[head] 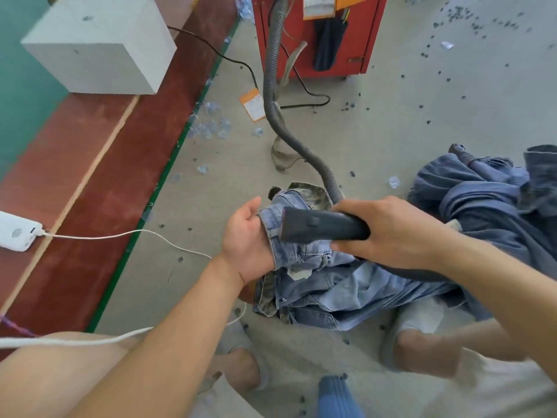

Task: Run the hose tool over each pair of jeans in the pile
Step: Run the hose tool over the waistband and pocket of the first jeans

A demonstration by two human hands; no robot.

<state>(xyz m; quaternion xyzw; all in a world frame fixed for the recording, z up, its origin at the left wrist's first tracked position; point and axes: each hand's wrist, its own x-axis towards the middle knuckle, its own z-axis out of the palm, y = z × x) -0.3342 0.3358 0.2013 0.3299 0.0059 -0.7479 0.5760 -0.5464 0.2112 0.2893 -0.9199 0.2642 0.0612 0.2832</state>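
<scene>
A light blue pair of jeans [325, 282] lies bunched on the floor in front of me, waistband raised. My left hand [247, 239] grips the waistband edge from the left, fingers tucked inside the cloth. My right hand [388, 227] grips the dark grey hose nozzle [316, 226], whose flat mouth points left against the denim by the waistband. The ribbed grey hose [277, 116] curves from the nozzle back to the red machine [319, 34]. A darker blue pile of jeans [488, 200] lies to the right.
A white block [99, 46] sits on the red-brown ledge at left. A white charger [15, 232] with a white cable [135, 233] trails across the floor. An orange tag [253, 104] and dark lint bits litter the floor. My feet [422, 342] are below the jeans.
</scene>
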